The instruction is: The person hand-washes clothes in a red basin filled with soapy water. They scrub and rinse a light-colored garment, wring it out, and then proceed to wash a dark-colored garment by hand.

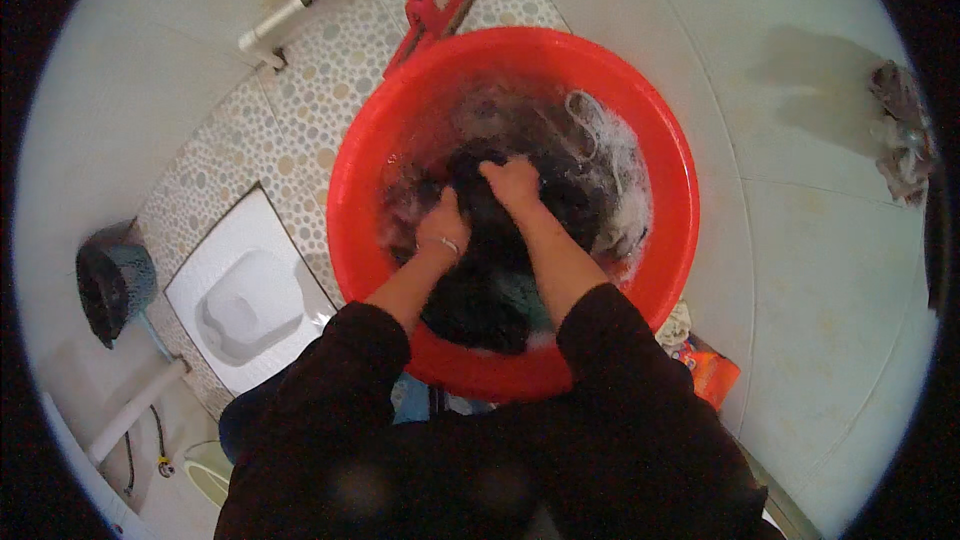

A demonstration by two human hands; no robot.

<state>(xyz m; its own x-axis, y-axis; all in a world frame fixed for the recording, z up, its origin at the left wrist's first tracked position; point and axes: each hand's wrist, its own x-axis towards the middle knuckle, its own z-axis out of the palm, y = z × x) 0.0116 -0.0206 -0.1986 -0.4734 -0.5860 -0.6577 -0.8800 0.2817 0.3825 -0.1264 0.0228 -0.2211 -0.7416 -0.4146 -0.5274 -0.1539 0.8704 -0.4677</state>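
A large red plastic basin [679, 195] stands on the floor before me, holding soapy water and soaked clothes. Inside it, my left hand [444, 225], with a bracelet at its wrist, grips a dark wet garment [491, 247]. My right hand [514, 184] is closed on the same dark cloth, slightly farther from me and to the right. Some of the fingers are hidden by the cloth and water. White suds [634, 165] float along the basin's right side, where a pale cord [581, 116] loops on the surface. Dark cloth also reaches the near wall of the basin.
A white squat toilet [247, 307] is set in the pebble-patterned floor [300, 142] at left. Behind the basin leans a red mop head [442, 0] near a white pipe [277, 26]. A dark bin [116, 285] is far left. An orange packet [712, 375] lies at lower right by the wall.
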